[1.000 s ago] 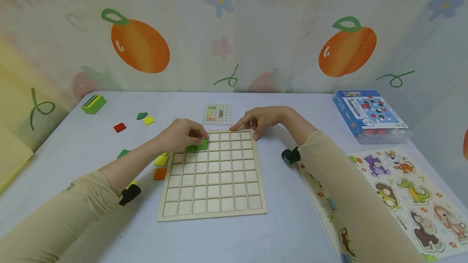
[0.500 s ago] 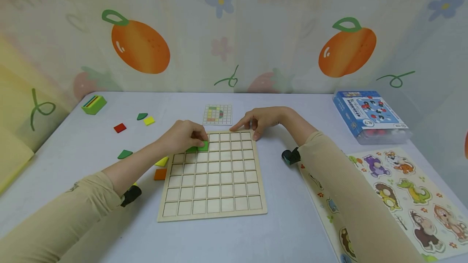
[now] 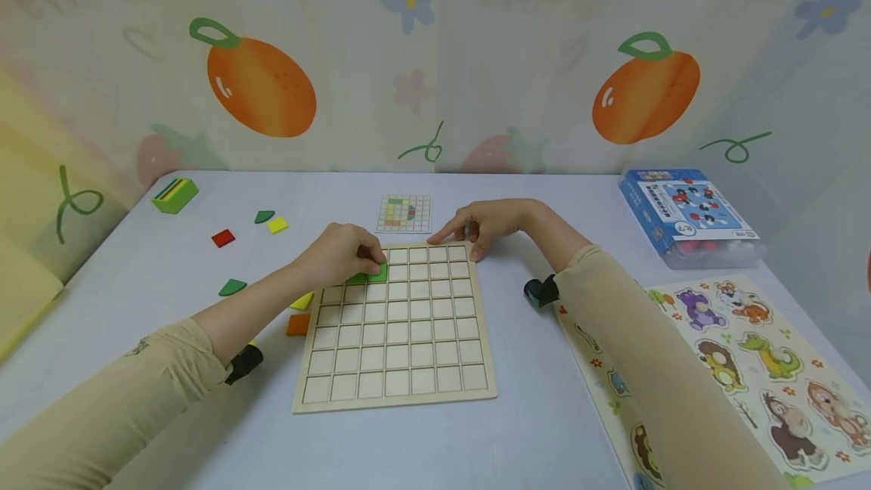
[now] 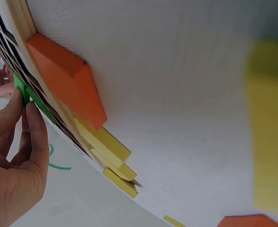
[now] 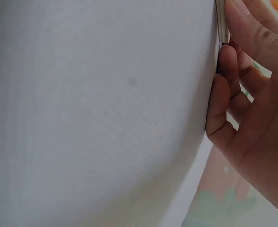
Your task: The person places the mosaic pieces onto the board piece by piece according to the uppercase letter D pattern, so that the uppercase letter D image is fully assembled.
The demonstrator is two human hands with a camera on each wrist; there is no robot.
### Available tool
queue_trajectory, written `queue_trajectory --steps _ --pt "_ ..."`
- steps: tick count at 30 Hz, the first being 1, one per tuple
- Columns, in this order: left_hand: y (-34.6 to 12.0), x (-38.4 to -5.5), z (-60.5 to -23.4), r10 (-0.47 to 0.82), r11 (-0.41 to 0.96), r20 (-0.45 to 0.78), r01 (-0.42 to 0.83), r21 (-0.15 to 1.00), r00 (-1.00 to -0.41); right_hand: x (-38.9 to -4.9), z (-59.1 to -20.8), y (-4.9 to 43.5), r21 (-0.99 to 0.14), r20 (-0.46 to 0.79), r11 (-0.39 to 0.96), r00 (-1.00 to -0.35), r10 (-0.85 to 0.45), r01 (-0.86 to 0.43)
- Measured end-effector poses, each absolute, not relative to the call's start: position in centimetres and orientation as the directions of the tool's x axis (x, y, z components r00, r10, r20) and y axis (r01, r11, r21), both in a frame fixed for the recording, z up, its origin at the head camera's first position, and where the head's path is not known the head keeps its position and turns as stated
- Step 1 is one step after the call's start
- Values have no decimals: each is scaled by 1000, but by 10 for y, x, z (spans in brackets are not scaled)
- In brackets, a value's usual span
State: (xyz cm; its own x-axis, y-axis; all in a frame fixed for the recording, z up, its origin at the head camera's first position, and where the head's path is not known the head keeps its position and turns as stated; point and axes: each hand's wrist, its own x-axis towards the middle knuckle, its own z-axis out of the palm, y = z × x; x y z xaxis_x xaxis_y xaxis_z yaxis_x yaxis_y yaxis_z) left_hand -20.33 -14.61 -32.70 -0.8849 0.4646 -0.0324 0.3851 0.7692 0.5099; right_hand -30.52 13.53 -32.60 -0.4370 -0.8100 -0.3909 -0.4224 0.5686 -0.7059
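A wooden grid board (image 3: 398, 378) lies on the white table. My left hand (image 3: 338, 254) is over its far left corner, thumb and fingertips pinching a green square block (image 3: 378, 273) at the grid. Left of that sits a second green block (image 3: 356, 278), partly covered by the hand. The left wrist view shows the pinched green block (image 4: 21, 89) between thumb and fingers. At the far right corner, my right hand (image 3: 491, 224) grips the board, index finger on the far edge and thumb at the side; the right wrist view shows the thumb against the board edge (image 5: 222, 21).
Beside the board lie an orange block (image 3: 298, 324) and yellow blocks (image 3: 301, 299). Farther left are a red block (image 3: 222, 237), green curved pieces (image 3: 233, 287) and a green stack (image 3: 175, 195). A pattern card (image 3: 404, 214) lies behind; a blue box (image 3: 690, 214) and animal sheet (image 3: 762, 354) right.
My left hand has shifted very slightly with the green block at the same spot on the grid, and its forearm has moved a little, uncovering more of a green curved piece. My right hand stays put.
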Motion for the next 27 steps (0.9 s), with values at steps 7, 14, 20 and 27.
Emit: queue_trajectory --steps 7,14,20,27 --pt "-146 -204 -327 467 776 -30 393 494 -884 -305 -325 135 -713 -390 559 -422 -818 -424" --pt "-156 -205 -321 471 761 -65 368 534 -879 -305 -325 135 -709 -391 564 -430 -814 -424" --pt "-186 -208 -309 501 740 -25 413 531 -865 -306 -325 136 -706 -394 567 -430 -812 -424" --pt "-227 -214 -300 453 781 -56 365 506 -890 -304 -325 136 -710 -392 567 -434 -811 -418"
